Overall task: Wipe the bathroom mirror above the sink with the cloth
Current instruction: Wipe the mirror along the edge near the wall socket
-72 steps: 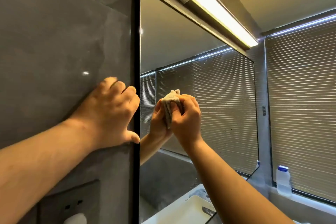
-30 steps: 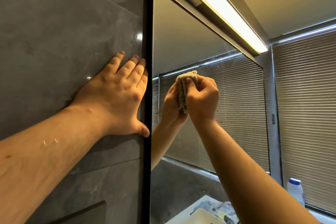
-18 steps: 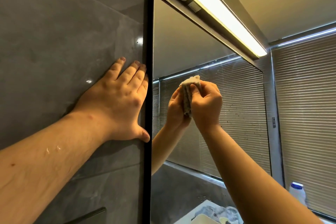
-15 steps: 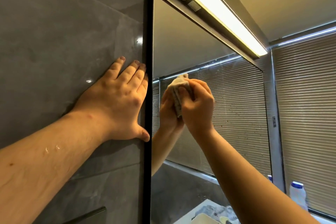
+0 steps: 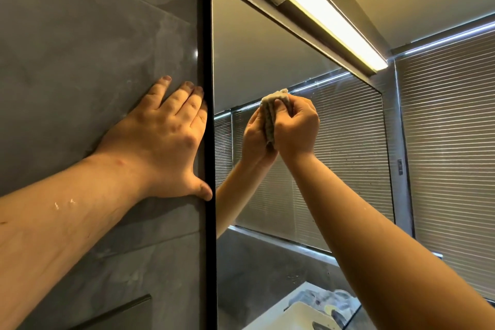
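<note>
My right hand (image 5: 296, 127) grips the bunched cloth (image 5: 270, 118) against the mirror (image 5: 267, 43), near its left frame. Unwiped speckled glass lies to the right. My left hand (image 5: 163, 142) lies flat, fingers straight, on the wall tile (image 5: 80, 48).

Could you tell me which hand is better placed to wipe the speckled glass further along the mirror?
The right hand: it grips the cloth against the mirror. The left hand lies flat on the wall.
</note>
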Demonstrator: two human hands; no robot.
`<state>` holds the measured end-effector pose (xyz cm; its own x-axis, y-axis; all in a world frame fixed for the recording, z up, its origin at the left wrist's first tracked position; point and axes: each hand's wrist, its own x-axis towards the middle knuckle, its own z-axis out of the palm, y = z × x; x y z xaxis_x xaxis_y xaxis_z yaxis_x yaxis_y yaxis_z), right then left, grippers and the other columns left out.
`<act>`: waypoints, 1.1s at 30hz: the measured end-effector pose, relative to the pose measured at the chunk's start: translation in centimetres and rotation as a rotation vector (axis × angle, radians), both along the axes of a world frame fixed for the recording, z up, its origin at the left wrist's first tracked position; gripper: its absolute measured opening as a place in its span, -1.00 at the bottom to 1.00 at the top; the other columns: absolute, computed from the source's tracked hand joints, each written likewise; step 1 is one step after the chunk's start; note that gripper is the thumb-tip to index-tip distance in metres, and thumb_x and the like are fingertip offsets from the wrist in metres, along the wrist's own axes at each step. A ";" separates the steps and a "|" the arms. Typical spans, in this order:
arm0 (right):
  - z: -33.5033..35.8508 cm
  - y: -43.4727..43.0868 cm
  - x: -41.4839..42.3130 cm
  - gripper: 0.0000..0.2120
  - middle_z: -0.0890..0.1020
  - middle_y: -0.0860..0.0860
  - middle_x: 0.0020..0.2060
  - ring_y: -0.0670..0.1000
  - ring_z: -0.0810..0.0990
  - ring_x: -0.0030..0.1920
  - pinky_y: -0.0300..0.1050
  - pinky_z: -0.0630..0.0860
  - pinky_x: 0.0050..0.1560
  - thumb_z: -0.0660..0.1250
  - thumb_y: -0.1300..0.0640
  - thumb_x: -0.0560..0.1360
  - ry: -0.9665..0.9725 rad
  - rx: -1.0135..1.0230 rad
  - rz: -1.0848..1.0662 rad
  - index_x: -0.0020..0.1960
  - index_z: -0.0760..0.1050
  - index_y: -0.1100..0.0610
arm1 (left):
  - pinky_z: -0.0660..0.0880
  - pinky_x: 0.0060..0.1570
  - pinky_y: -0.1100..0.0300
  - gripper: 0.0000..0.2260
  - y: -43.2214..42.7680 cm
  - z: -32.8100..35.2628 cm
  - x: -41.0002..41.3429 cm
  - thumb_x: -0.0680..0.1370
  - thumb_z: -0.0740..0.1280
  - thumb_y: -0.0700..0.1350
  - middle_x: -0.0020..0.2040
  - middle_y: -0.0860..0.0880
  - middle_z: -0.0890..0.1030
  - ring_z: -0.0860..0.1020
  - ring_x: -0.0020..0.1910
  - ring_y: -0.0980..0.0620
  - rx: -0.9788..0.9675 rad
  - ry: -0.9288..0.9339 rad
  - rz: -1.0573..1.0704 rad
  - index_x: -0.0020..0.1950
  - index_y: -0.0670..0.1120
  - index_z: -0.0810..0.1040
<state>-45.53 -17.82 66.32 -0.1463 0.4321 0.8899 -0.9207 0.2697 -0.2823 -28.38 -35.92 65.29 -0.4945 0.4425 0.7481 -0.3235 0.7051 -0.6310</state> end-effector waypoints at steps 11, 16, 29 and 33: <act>-0.2 -1.2 2.6 -0.85 0.52 -0.06 -0.22 -0.14 0.47 -0.16 -0.40 0.39 -0.08 0.47 0.10 0.47 0.076 0.144 -0.013 -0.24 0.56 0.09 | -0.25 0.49 -0.13 0.33 1.2 6.0 0.8 0.09 -0.02 0.69 0.57 -0.23 -0.11 -0.17 0.55 -0.18 0.042 -0.102 0.261 0.55 -0.26 -0.08; 0.5 -2.4 3.1 -0.84 0.55 -0.03 -0.22 -0.09 0.52 -0.17 -0.31 0.45 -0.05 0.47 0.10 0.47 0.206 0.160 -0.042 -0.24 0.59 0.11 | -0.26 0.50 -0.10 0.34 0.6 5.9 0.0 0.05 -0.09 0.69 0.58 -0.21 -0.05 -0.15 0.56 -0.16 0.038 -0.079 0.209 0.55 -0.25 -0.06; 3.2 0.6 -1.2 -0.83 0.62 0.04 -0.22 -0.12 0.47 -0.19 -0.50 0.33 -0.15 0.41 0.09 0.53 -0.002 -0.024 -0.032 -0.20 0.64 0.12 | -0.23 0.51 -0.10 0.35 0.5 6.1 0.0 0.04 -0.12 0.70 0.57 -0.21 0.02 -0.08 0.56 -0.16 0.009 -0.059 0.164 0.55 -0.25 0.02; 2.4 -1.3 2.1 -0.87 0.56 -0.04 -0.18 -0.09 0.51 -0.10 -0.30 0.43 0.00 0.37 0.17 0.52 0.062 0.094 0.032 -0.18 0.62 0.01 | -0.22 0.50 -0.13 0.32 0.5 5.8 0.0 0.10 -0.11 0.69 0.56 -0.25 0.02 -0.06 0.55 -0.20 -0.022 -0.063 0.184 0.54 -0.28 0.04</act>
<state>-43.40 -19.13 68.69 -0.1022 0.3424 0.9340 -0.9440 0.2628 -0.1996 -28.36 -35.38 71.12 -0.6143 0.3559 0.7043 -0.4053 0.6235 -0.6686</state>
